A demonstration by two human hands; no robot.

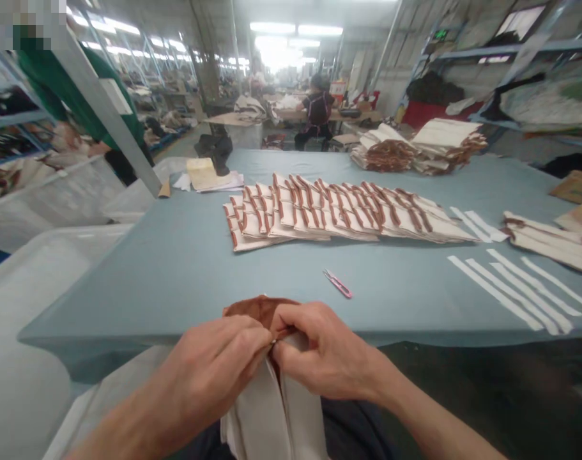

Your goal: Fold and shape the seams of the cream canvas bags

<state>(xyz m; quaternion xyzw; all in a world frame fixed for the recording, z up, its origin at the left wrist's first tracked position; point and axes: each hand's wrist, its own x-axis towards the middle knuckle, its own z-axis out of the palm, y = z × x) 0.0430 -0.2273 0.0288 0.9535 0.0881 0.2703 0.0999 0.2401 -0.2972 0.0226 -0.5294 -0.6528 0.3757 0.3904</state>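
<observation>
From the head camera, the left hand (209,364) and right hand (324,348) pinch narrowly, side by side, on the brown-trimmed edge of a cream fabric piece (266,409), which hangs at the person's lap below the table edge. The close pinch keeps its layers gathered. Ahead, on a blue-grey table (128,300), pink thread snips (338,283) lie within easy reach. A fanned row of brown-trimmed cream pieces (348,214) overlaps, leaving each trimmed edge showing. White strips (511,294) lie apart at right.

Thread snips (338,283) ahead, stacked cloth (348,214) beyond
</observation>
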